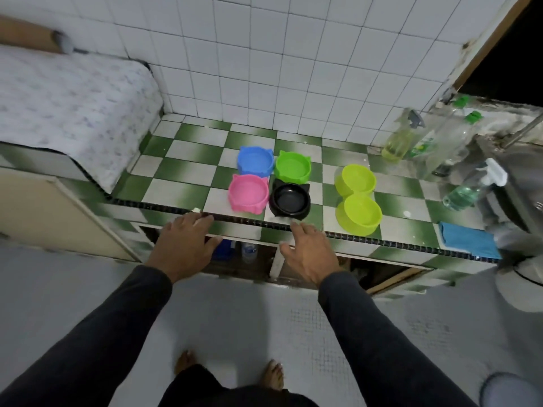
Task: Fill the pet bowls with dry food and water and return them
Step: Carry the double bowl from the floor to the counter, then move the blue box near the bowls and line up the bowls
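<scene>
- Left hand, fingers spread flat, holds nothing at centre frame.
- Just above both hands: pink bowl, blue bowl, black bowl, green bowl.
- Right hand equally flat and unladen.
- Yellow-green double bowl up right.
- Bottles at right edge blur.

blue cloth on checkered counter, spray bottles

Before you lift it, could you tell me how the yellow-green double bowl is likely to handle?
The double bowl looks like rigid moulded plastic, so it should probably stay stiff rather than flex. Both cups look empty, so it is likely light. Its wide base sits flat on the tiled counter, so it seems unlikely to tip or roll, though it may slide.
</scene>
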Demonstrator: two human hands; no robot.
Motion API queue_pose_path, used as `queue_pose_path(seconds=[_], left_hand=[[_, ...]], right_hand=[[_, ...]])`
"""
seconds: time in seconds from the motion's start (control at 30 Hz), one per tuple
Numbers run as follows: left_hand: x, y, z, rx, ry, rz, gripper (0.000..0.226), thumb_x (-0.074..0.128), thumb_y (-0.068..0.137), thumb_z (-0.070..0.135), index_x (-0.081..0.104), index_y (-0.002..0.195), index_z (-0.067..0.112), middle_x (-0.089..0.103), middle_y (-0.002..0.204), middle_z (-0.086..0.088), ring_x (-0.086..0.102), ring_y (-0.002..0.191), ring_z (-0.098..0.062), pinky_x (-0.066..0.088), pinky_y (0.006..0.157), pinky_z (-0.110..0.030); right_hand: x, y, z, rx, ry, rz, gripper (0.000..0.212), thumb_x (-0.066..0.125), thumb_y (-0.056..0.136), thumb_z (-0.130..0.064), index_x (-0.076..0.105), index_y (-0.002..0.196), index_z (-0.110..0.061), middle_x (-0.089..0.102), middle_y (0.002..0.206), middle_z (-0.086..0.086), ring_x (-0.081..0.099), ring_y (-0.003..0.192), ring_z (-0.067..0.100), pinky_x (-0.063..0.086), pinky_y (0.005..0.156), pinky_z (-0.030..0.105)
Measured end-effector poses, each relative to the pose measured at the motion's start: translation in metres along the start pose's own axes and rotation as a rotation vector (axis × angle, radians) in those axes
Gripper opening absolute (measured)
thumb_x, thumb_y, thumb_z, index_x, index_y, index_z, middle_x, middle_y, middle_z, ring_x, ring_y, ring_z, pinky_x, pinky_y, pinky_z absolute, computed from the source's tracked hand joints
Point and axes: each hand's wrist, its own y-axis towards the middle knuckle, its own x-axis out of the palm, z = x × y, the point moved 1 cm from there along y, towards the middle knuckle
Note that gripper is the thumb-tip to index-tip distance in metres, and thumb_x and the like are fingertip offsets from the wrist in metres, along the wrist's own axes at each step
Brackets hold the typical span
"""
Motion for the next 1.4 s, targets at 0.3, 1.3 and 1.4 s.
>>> queue_pose_path(seconds=[0.3, 1.3, 1.4], left_hand=[[0.0, -0.019, -0.099, 0.021, 0.006, 0.001, 0.055, 0.042, 0.101, 0.054, 0.046, 0.146, 0.023, 0.051, 0.148, -0.01, 0.047, 0.137, -0.03, 0.039, 0.114, -0.054], [0.137, 0.019, -0.227, 0.033, -0.135, -0.166, 0.056, 0.049, 0.103, 0.044, 0.048, 0.149, 0.013, 0.053, 0.143, -0.014, 0.051, 0.128, -0.033, 0.046, 0.106, -0.05], [0.175, 0.035, -0.233, 0.047, -0.11, -0.203, 0.058, 0.05, 0.102, 0.045, 0.047, 0.15, 0.013, 0.051, 0.146, -0.015, 0.049, 0.131, -0.034, 0.044, 0.108, -0.051]], right_hand=[[0.026, 0.007, -0.106, 0.009, 0.004, 0.001, 0.065, 0.042, 0.096, -0.05, 0.039, 0.15, -0.013, 0.043, 0.154, 0.014, 0.037, 0.142, 0.033, 0.029, 0.118, 0.048], [0.183, 0.059, -0.178, 0.1, 0.153, -0.246, 0.067, 0.039, 0.102, -0.055, 0.024, 0.157, -0.021, 0.025, 0.165, 0.01, 0.021, 0.151, 0.03, 0.021, 0.124, 0.049], [0.221, 0.075, -0.17, 0.113, 0.138, -0.251, 0.065, 0.041, 0.102, -0.054, 0.03, 0.155, -0.019, 0.029, 0.163, 0.01, 0.025, 0.15, 0.03, 0.022, 0.122, 0.046]])
